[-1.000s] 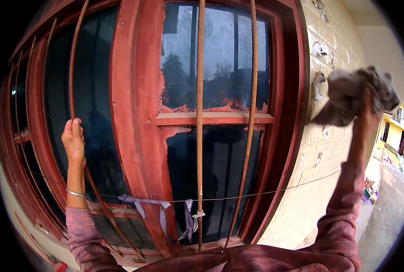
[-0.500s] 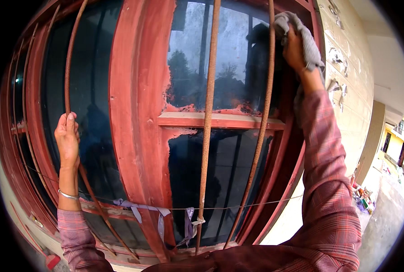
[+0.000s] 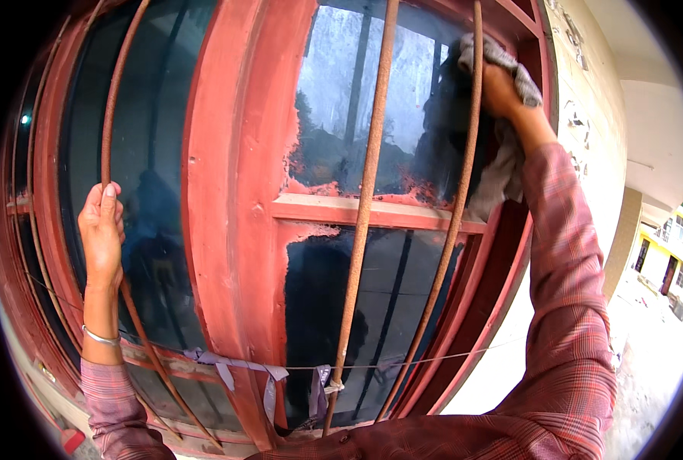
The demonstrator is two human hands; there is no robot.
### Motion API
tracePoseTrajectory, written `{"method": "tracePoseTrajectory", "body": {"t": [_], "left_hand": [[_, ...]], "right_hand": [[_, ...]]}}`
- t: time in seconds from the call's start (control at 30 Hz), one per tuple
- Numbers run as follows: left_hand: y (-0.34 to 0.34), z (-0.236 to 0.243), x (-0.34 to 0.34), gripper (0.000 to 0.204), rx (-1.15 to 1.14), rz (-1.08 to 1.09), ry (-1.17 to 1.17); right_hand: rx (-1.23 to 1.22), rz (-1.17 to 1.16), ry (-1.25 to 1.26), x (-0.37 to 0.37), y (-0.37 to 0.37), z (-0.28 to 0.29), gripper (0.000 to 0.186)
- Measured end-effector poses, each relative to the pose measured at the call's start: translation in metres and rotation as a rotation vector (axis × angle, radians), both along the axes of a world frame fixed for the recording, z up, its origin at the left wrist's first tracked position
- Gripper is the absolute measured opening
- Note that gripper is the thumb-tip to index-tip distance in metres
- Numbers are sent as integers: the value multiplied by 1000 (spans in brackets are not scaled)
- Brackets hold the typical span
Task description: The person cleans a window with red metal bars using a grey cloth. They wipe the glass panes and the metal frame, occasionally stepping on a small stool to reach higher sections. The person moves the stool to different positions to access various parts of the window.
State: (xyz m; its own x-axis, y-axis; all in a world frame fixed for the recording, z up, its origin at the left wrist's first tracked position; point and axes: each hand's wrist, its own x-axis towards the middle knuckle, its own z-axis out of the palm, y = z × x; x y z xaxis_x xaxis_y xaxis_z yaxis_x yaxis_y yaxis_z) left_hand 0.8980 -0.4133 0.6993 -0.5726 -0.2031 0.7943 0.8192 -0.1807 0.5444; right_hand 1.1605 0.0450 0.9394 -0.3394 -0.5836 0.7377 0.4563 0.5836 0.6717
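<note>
My left hand (image 3: 101,234) is wrapped around a rusty upright bar (image 3: 116,92) on the left of the window, a silver bangle on its wrist. Raised at the upper right, my right hand (image 3: 499,92) presses a grey cloth (image 3: 501,175) to the right edge of the upper glass pane (image 3: 338,115). Part of the cloth bunches above the fingers and reaches behind another rusty bar (image 3: 472,115); the rest hangs below the wrist. Most of the right fingers are hidden by the cloth.
Red-painted window framing (image 3: 230,153) surrounds the dark glass, with a ledge (image 3: 380,212) between upper and lower panes. Another rusty bar (image 3: 368,176) stands mid-window. A thin wire (image 3: 426,358) crosses low, with purple cloth strips (image 3: 238,366) tied on. A pale wall (image 3: 591,100) adjoins the right side.
My right hand and the cloth have shifted closer to the right bar, and the cloth's lower end now hangs in sight. The left hand keeps its grip; the whole view has shifted slightly.
</note>
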Motion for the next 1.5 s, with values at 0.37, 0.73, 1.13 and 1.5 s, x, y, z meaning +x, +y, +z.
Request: {"method": "tracePoseTrajectory", "body": {"t": [0.37,0.73,1.13,1.5], "left_hand": [[-10,-3,3,21,9,60,1],[-11,-6,-7,21,17,45,-32],[-6,-3,-13,19,20,-36,9],[-10,-6,-6,20,17,-62,36]], "right_hand": [[-217,97,-247,6,-26,-57,44],[23,-7,-63,-10,-12,-62,41],[-854,465,184,57,-46,-132,25],[-308,418,95,-76,-97,-115,49]]}}
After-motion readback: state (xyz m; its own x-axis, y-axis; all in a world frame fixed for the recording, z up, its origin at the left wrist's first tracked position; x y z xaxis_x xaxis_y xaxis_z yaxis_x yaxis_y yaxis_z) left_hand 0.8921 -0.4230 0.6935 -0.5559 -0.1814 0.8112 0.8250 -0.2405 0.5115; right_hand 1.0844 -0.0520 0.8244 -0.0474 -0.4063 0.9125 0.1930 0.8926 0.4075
